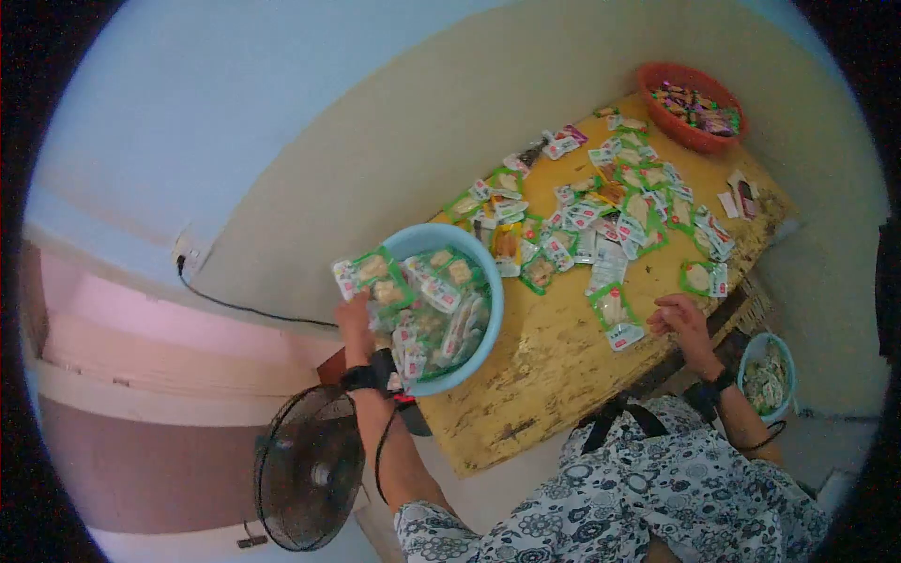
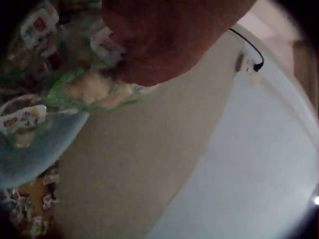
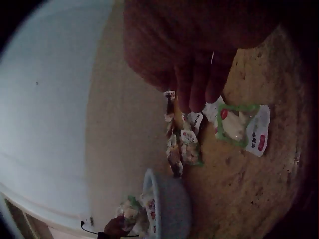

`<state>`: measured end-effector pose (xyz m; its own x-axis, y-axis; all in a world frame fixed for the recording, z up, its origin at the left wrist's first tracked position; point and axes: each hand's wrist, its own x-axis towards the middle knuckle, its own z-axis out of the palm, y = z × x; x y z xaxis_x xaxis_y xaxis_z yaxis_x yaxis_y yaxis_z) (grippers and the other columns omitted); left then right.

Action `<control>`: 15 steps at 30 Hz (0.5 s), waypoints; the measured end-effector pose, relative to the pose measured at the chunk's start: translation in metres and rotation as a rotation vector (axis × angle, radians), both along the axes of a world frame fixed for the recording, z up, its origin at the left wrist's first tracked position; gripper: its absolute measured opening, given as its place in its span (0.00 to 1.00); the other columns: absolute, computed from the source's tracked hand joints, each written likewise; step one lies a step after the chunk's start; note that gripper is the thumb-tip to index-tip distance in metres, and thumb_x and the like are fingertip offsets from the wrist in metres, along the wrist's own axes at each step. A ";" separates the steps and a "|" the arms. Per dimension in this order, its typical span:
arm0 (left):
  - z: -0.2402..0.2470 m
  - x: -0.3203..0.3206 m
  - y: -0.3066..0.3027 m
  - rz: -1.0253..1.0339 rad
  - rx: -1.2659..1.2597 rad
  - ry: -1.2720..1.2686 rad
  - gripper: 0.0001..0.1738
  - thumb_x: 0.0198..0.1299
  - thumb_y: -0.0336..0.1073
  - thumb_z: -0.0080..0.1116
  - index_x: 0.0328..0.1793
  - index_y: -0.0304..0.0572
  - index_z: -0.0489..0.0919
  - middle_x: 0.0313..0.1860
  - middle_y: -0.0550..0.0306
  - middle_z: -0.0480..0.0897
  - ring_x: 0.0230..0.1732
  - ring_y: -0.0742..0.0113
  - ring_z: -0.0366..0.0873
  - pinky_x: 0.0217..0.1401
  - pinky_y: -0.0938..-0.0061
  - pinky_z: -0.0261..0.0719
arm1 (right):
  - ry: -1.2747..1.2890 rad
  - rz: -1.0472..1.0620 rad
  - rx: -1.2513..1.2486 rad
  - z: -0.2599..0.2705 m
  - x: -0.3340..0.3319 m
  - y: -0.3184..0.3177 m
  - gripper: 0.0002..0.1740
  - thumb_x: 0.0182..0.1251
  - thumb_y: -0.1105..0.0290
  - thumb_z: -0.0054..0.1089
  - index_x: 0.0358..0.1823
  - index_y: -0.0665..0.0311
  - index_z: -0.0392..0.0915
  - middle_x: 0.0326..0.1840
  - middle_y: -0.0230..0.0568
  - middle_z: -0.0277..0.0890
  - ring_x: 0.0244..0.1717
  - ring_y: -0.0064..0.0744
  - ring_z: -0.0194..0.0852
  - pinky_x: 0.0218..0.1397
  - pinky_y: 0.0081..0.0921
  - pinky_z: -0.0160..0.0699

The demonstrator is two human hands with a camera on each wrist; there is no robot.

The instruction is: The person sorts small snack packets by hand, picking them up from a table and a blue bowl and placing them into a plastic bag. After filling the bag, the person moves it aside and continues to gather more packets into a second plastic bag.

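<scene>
My left hand (image 1: 355, 328) is at the left side of a light blue basin (image 1: 496, 298) heaped with snack packets. It grips a green-and-white snack packet (image 1: 380, 281) at the basin's left rim; the left wrist view shows the packet (image 2: 89, 89) under the hand, its fingertips hidden. My right hand (image 1: 683, 327) hovers near the front edge of the yellow table (image 1: 526, 375), fingers loosely bent and holding nothing. Close to its left lies a single snack packet (image 1: 615, 317), pale food showing through its clear window. In the right wrist view this packet (image 3: 243, 127) lies beyond the fingers (image 3: 199, 84).
Many snack packets (image 1: 638, 206) are scattered over the table's far half. A red basin (image 1: 648, 84) of small wrapped pieces stands at the far corner. On the floor at right is a small blue bucket (image 1: 791, 366); at left stands a black fan (image 1: 310, 469). A cord (image 1: 253, 308) runs along the wall.
</scene>
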<state>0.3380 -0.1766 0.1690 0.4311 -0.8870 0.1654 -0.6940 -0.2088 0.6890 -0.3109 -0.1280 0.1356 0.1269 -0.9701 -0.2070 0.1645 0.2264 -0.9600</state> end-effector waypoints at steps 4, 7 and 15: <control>0.015 -0.028 -0.036 0.209 0.221 0.184 0.31 0.54 0.37 0.65 0.62 0.29 0.74 0.52 0.37 0.81 0.50 0.47 0.81 0.55 0.57 0.76 | 0.109 0.021 0.013 0.000 -0.008 0.007 0.13 0.76 0.67 0.52 0.56 0.65 0.73 0.42 0.40 0.82 0.43 0.27 0.81 0.48 0.26 0.79; -0.062 0.021 -0.062 0.129 -0.177 -0.514 0.31 0.58 0.45 0.64 0.61 0.28 0.74 0.45 0.44 0.83 0.40 0.57 0.82 0.42 0.59 0.80 | 0.126 -0.036 0.046 -0.004 -0.015 0.013 0.13 0.76 0.67 0.53 0.56 0.65 0.73 0.42 0.38 0.82 0.44 0.26 0.81 0.49 0.25 0.81; -0.009 -0.069 -0.025 0.180 -0.080 -0.509 0.40 0.56 0.38 0.68 0.71 0.26 0.65 0.67 0.32 0.70 0.66 0.37 0.69 0.69 0.51 0.66 | 0.169 -0.074 0.043 -0.060 -0.090 0.034 0.12 0.75 0.68 0.54 0.53 0.66 0.75 0.43 0.38 0.82 0.43 0.24 0.81 0.47 0.24 0.81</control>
